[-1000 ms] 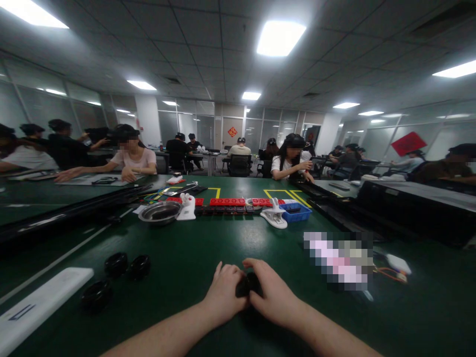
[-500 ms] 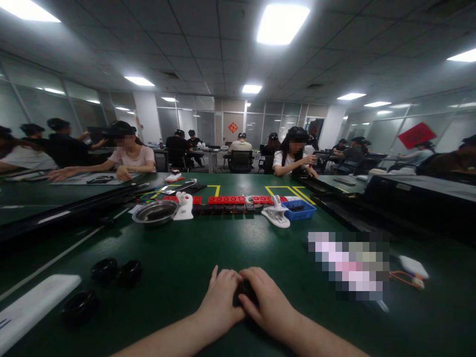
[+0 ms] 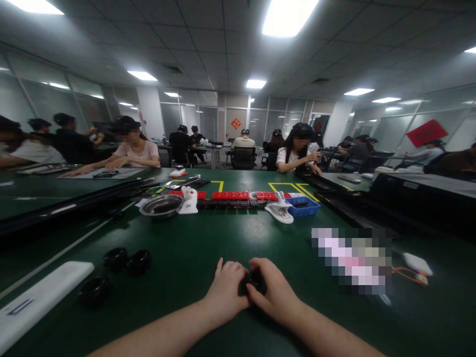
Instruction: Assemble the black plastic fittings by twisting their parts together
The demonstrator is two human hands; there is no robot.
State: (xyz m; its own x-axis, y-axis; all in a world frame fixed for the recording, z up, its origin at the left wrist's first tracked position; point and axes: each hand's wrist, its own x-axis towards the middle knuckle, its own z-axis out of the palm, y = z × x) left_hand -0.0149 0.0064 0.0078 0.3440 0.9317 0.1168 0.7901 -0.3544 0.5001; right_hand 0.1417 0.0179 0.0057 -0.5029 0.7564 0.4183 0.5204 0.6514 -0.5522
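Both my hands rest on the green table near its front edge. My left hand and my right hand are curled together around one small black round object, which shows only between the fingers. Three more black rings lie apart to the left. A white flat bar lies at the far left corner.
Further back on the table stand a metal bowl, a white clamp-like tool, a blue tray and a row of red blocks. A blurred patch covers something at the right. Other people sit at tables beyond.
The camera shifted slightly. My hands stayed closed together on the black object, with the fingers shifting a little around it.
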